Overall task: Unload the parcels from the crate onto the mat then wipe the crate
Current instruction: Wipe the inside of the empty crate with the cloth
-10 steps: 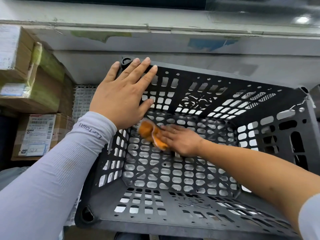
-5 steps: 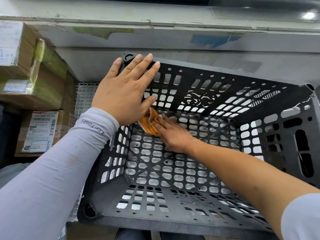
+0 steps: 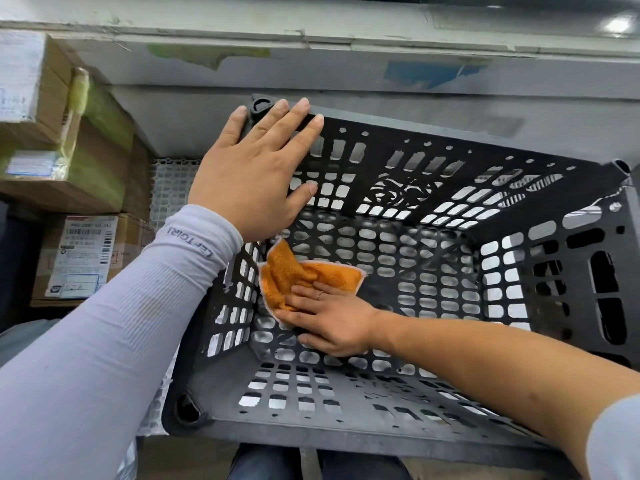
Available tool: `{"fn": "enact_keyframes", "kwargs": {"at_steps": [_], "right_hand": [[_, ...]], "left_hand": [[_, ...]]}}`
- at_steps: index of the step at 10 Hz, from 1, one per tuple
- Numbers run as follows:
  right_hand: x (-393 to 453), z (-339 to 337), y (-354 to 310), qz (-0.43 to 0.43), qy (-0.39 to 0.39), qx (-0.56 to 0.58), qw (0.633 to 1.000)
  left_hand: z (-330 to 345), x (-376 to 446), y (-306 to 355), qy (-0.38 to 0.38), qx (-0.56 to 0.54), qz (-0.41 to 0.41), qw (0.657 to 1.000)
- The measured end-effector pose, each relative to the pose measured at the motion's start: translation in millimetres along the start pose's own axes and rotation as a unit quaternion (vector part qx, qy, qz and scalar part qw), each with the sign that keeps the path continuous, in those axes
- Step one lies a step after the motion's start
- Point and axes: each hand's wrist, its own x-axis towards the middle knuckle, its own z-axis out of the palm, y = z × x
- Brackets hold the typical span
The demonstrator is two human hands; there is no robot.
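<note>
The crate (image 3: pixel 433 434) is dark grey plastic with perforated walls and floor, standing open-topped directly below the camera, its far side close to a pale painted wall (image 3: pixel 346 91). Inside it holds no parcels; the only loose item within is an orange cloth (image 3: pixel 294 271), lying rumpled against the floor at the left inner wall. The right hand (image 3: pixel 329 320) reaches down into the crate with a bare forearm and lies flat on the near edge of the cloth, fingers straight and spread, pressing it onto the floor rather than gripping it; a ring shows on one finger. The left hand (image 3: pixel 252 174), in a pale grey sleeve (image 3: pixel 138 306), rests open over the far-left corner of the rim, fingers extended along the top edge and thumb lying against the inner face of the far wall. A white lattice mat (image 3: pixel 169 188) is visible just outside the crate's left wall, between crate and cartons. The parcels (image 3: pixel 76 140) stand outside the crate to the left: brown cardboard cartons stacked one upon another, the lower one (image 3: pixel 86 258) bearing a white printed label with barcode, the upper ones wrapped in greenish tape. Whether the cartons sit on the mat cannot be determined.
</note>
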Motion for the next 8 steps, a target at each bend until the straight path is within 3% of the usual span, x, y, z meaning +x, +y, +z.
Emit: {"fn": "enact_keyframes", "kwargs": {"at_steps": [1,2,3,7,8], "right_hand": [[7,-7,2,0.044,0.035,0.017,0.998],[16,-3,4,0.129,0.005,-0.01,0.992],[23,2,5,0.159,-0.018,-0.028,0.987],[8,-8,31,0.144,-0.027,-0.019,0.989],[-1,-12,40,0.207,-0.023,0.004,0.978]], "left_hand": [[1,0,0,0.004,-0.003,-0.001,1.0],[0,0,-1,0.004,-0.003,-0.001,1.0],[0,0,0,0.005,-0.004,-0.001,1.0],[1,0,0,0.011,-0.008,-0.002,1.0],[0,0,0,0.01,-0.008,-0.002,1.0]]}}
